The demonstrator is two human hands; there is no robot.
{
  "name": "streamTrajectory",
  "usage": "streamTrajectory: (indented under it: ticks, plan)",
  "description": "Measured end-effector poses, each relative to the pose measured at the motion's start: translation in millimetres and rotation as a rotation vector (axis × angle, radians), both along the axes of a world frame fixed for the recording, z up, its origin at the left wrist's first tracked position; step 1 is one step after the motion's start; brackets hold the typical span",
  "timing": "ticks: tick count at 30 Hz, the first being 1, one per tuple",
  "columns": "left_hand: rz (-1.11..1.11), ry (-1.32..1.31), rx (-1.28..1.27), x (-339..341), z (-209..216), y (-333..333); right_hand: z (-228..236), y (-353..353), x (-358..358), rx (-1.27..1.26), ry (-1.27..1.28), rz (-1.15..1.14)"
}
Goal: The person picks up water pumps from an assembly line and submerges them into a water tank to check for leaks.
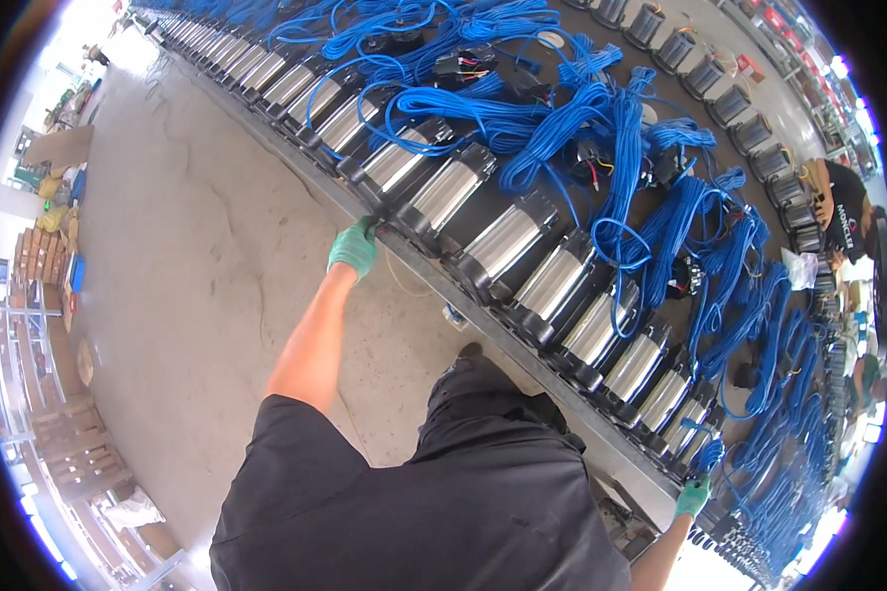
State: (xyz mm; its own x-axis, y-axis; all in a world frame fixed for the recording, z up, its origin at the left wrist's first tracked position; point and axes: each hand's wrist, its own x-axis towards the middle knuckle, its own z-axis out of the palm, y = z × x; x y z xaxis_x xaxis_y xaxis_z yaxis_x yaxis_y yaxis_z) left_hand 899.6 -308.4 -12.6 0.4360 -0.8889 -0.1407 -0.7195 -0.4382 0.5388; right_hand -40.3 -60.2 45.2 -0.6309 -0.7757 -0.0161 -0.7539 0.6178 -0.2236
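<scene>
1 long, dark-topped bench [682, 98] with a grey metal edge runs diagonally. On it lie 1 row of silver cylinders [503, 243] along the near side, tangled blue cable bundles [567, 113] across the middle, and dark cylindrical parts [705, 76] along the far side.

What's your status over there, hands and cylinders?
Left hand at table edge, right hand beside blue coil; grips unclear. Silver cylinders rowed along edge. Blue cables heaped behind, some loops overlying cylinders.

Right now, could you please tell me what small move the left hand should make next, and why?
I would probably bring the left hand onto the dark end cap of the silver cylinder just to its right: the hand is at the table edge, close beside that cap.
</scene>
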Motion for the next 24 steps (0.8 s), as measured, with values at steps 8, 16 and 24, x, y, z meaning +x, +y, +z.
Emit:
streamTrajectory:
  ticks: [8, 16, 24]
  plan:
    - [0.498, 1.026, 0.008, -28, -11, -4, -7, -3, 14, 0.019, 0.041, 0.020]
    - [0.180, 0.401, 0.008, 5, -19, -16, -24, -4, -7, -0.065, 0.044, 0.052]
    - [0.069, -0.057, 0.013, -26, -23, -29, -1, 4, 29, -0.113, -0.107, -0.111]
